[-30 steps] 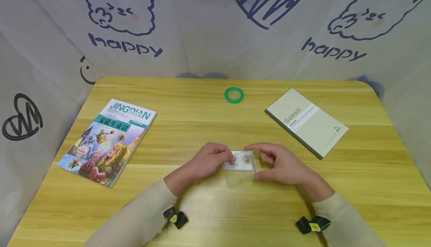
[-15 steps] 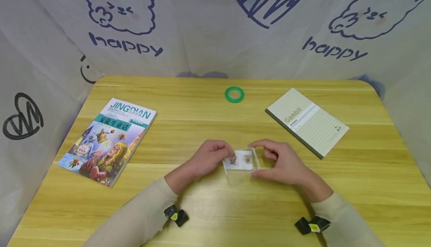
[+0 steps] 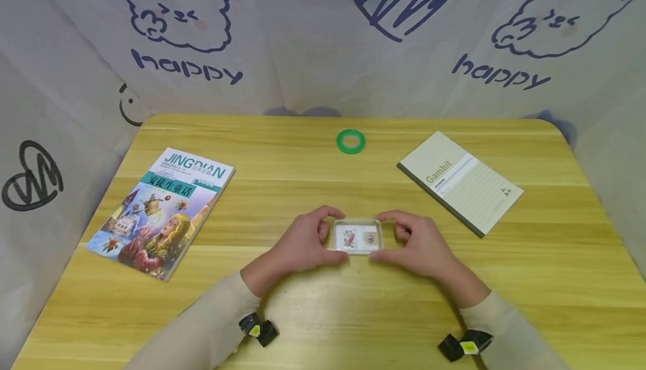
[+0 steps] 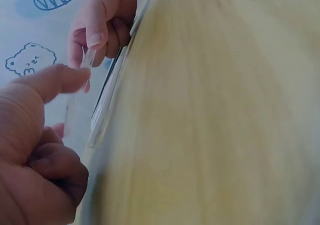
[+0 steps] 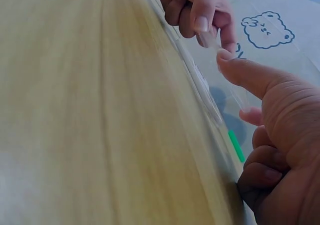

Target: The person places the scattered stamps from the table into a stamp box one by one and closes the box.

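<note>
Near the middle of the table, a small clear plastic box (image 3: 358, 221) sits between the two hands in the head view. Through it show a white piece with a red figure picture (image 3: 349, 238) and a beige square with a round dark mark (image 3: 370, 239). My left hand (image 3: 309, 242) grips the box's left end, index finger at the far edge and thumb at the near edge. Its right end is pinched the same way by my right hand (image 3: 420, 245). In the left wrist view the box (image 4: 89, 58) appears as a thin clear edge.
An illustrated book (image 3: 161, 213) lies at the left, and a Gambit notebook (image 3: 460, 184) at the right. Toward the back is a green roll of tape (image 3: 340, 141). Printed white cloth (image 3: 303, 39) hangs behind the wooden table (image 3: 323, 314).
The clear plastic, tilted toward the near side before, now lines up over the white piece. My left fingers have moved off the piece's face to the box's far and near edges.
</note>
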### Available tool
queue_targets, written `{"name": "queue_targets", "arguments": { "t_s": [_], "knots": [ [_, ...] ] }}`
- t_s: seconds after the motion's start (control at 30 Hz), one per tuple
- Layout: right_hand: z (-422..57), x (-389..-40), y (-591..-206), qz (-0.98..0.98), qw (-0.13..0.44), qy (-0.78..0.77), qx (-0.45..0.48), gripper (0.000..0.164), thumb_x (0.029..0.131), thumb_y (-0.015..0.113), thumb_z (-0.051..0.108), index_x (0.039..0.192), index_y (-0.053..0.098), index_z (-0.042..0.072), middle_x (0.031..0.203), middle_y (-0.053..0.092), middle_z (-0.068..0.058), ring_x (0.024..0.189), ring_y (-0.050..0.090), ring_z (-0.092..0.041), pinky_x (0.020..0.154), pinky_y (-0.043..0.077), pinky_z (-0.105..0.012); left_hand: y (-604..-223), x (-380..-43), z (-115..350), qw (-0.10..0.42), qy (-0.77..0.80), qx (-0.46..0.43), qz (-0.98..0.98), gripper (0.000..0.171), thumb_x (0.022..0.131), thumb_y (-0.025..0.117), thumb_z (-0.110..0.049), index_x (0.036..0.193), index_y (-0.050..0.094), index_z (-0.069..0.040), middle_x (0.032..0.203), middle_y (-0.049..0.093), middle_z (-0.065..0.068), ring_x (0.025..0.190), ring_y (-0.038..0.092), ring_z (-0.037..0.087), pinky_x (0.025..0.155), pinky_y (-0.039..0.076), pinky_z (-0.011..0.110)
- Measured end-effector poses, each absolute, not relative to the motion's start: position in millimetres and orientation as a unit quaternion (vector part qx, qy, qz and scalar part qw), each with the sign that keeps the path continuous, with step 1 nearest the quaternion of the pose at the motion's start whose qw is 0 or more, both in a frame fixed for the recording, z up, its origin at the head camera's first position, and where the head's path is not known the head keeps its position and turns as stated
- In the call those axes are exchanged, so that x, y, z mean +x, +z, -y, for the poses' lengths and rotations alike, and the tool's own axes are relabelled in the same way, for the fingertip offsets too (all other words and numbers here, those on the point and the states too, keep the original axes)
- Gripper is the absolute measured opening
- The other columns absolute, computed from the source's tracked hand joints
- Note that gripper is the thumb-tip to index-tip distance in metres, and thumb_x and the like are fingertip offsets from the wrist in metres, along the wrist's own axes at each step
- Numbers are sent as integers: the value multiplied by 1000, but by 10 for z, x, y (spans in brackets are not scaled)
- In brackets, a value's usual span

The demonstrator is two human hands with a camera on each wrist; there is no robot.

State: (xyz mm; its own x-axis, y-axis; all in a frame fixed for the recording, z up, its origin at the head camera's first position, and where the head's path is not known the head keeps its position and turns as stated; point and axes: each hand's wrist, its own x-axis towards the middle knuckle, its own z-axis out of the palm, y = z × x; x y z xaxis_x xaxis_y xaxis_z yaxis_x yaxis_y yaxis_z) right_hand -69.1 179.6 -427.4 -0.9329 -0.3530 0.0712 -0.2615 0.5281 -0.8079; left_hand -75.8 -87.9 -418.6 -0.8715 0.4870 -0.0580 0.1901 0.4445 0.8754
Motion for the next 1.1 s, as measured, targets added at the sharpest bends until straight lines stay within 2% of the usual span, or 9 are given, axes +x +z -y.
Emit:
{"name": "queue_targets", "arguments": {
  "t_s": [0.33, 0.57, 0.8, 1.1],
  "knots": [
    [-1769, -694, -4300, -881, 55, -437, -170, 68, 61, 96, 42, 118, 72, 15, 56, 33, 9, 52, 30, -7, 51, 33, -26, -4222, -777, 849, 152, 455, 191, -856, 66, 69, 92, -17, 125, 59, -3, 64, 44, -2, 52, 36, 7, 49, 33, 24],
    [-1788, -706, -4304, -892, 80, -410, -174, 65, 64, 95, 42, 118, 72, 15, 56, 34, 9, 52, 30, -7, 52, 32, -27, -4238, -791, 840, 167, 456, 190, -853, 67, 68, 93, -14, 124, 58, -2, 63, 44, -1, 51, 37, 8, 49, 33, 24],
    [-1807, -730, -4318, -894, 76, -401, -185, 61, 66, 95, 38, 117, 73, 15, 57, 34, 10, 53, 31, -6, 53, 32, -26, -4231, -811, 815, 169, 449, 189, -857, 67, 69, 93, -15, 125, 57, -4, 64, 45, -1, 52, 38, 8, 49, 33, 25],
    [-1785, -723, -4311, -900, 90, -389, -177, 64, 66, 94, 39, 119, 73, 11, 57, 34, 10, 53, 30, -5, 52, 32, -26, -4237, -803, 804, 173, 438, 184, -863, 68, 68, 94, -16, 124, 58, -4, 65, 45, -1, 53, 39, 9, 49, 34, 25]
  ]
}}
